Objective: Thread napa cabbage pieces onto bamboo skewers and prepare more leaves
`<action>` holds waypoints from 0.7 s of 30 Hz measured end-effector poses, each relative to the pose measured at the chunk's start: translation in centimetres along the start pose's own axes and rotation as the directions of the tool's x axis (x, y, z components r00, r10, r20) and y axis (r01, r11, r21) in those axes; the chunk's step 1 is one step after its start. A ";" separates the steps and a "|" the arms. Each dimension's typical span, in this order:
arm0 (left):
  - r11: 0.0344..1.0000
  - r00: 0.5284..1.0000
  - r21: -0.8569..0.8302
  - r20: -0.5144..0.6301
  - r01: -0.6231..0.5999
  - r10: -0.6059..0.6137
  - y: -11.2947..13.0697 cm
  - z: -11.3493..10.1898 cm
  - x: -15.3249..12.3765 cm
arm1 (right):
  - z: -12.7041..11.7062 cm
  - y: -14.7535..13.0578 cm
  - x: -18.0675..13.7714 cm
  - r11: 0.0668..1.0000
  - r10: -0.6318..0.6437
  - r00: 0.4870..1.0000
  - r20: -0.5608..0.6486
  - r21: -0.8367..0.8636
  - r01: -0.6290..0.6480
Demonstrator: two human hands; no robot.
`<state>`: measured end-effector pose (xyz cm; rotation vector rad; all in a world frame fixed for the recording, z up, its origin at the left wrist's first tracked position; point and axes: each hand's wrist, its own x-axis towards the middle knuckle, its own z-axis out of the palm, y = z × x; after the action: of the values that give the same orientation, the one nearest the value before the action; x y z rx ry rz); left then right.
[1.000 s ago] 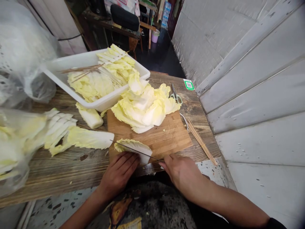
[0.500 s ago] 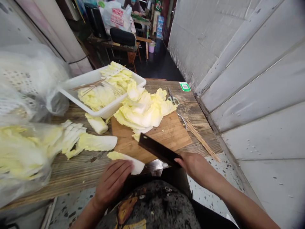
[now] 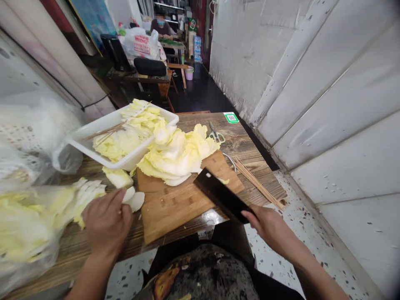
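My right hand (image 3: pixel 270 227) is closed round the handle of a dark cleaver (image 3: pixel 221 196), its blade raised at the right part of the wooden cutting board (image 3: pixel 175 208). Left of the board, my left hand (image 3: pixel 108 221) has its fingers curled on a napa cabbage leaf (image 3: pixel 135 200), whose white end sticks out towards the board. Loose cabbage leaves (image 3: pixel 179 156) are heaped on the board's far side. A short cabbage piece (image 3: pixel 117 177) rests beyond my left hand, and cut leaves (image 3: pixel 89 193) lie beside it.
Behind the board, a white tray (image 3: pixel 125 164) holds cut cabbage and sticks. Scissors (image 3: pixel 215 134) and a bundle of thin skewers (image 3: pixel 258 183) lie at the right. Plastic bags (image 3: pixel 28 233) crowd the left. A wall (image 3: pixel 312 108) runs along the right; a person (image 3: pixel 161 27) sits far back.
My left hand has moved left from the board's near edge to the leaves beside it. The cleaver has shifted slightly right with my right hand. The view has turned a little.
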<state>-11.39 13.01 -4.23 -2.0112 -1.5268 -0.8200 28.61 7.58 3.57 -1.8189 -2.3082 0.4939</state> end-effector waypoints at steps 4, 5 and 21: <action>0.985 0.983 -0.095 0.099 -0.143 0.153 5.0 1.3 4.1 | -1.0 -1.1 1.4 0.994 -0.014 0.978 0.208 -0.102 0.036; 0.981 0.977 -0.105 0.121 -0.164 0.176 6.3 1.9 5.3 | -1.4 -1.0 2.0 0.990 0.002 0.972 0.234 -0.141 0.032; 0.983 0.963 -0.092 0.207 -0.158 0.175 7.1 3.5 7.7 | -1.8 0.8 1.5 0.960 0.183 0.975 -0.130 -0.189 -0.205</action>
<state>-2.40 18.77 -1.30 -2.3111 -1.4313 -0.6180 29.60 9.53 4.86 -2.1214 -2.1860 0.1800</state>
